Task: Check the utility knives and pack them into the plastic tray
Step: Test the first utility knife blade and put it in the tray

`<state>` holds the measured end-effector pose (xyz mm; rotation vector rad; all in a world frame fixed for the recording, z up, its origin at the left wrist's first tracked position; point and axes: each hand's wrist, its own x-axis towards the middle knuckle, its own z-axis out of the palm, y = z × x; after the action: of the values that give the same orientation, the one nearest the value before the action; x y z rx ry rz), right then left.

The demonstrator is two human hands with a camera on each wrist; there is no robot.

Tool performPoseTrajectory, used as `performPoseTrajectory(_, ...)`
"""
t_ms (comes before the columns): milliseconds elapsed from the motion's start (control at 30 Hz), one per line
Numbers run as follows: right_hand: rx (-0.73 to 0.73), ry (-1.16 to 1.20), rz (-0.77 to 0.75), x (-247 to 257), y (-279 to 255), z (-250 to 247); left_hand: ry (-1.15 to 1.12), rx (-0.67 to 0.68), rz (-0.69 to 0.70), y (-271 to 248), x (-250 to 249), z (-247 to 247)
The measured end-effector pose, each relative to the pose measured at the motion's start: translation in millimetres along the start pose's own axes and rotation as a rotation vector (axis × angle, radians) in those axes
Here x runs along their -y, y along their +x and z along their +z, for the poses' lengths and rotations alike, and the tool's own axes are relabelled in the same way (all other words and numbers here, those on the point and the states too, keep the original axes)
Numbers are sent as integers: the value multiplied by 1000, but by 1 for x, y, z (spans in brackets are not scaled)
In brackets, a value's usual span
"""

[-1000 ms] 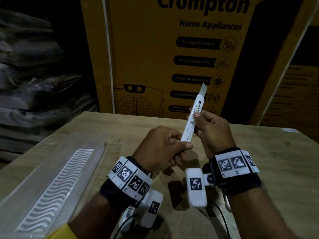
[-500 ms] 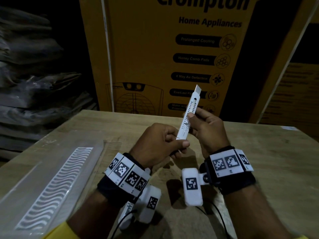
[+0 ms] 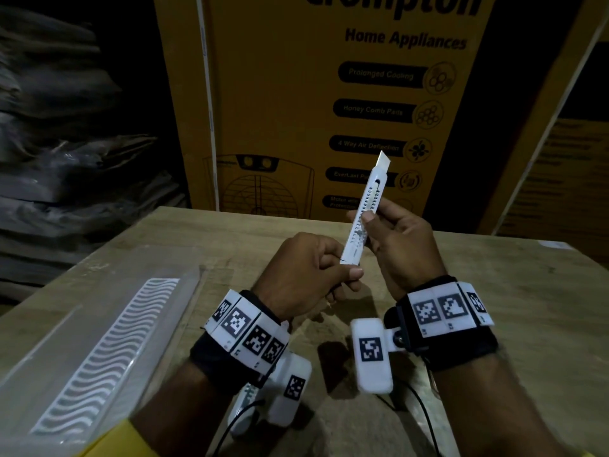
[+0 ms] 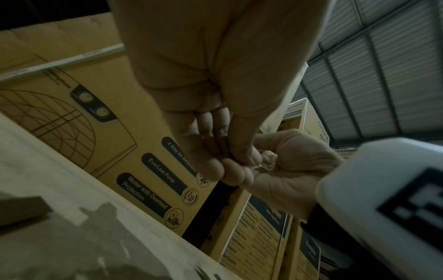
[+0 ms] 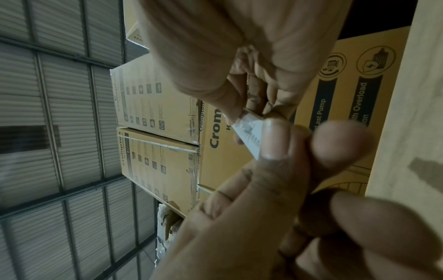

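The white utility knife (image 3: 361, 211) stands tilted above the wooden table (image 3: 514, 311), a short blade tip out at its far end. The left hand (image 3: 306, 275) pinches its near end between thumb and curled fingers; the right hand (image 3: 400, 245) grips its middle, thumb pressed on the slider track. The clear plastic tray (image 3: 82, 354) lies on the table at the near left, well apart from the knife. A yellow cardboard box (image 3: 296, 94) stands behind.

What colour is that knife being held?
White, with a bare metal blade tip; the knife shows best in the head view.
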<state>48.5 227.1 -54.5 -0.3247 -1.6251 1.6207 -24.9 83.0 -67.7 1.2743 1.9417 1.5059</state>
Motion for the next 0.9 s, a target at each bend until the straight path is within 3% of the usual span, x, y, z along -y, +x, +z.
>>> performPoseTrajectory(500, 49, 0, 22, -5, -1, 4, 9, -58, -4, 0, -1, 0)
performPoseTrajectory(700, 27, -136, 131, -6, -4, 5, 24, -82, -7, -1, -2, 0)
performPoseTrajectory(900, 38, -17, 137, -2, -4, 3, 47, -84, -21, -2, -2, 0)
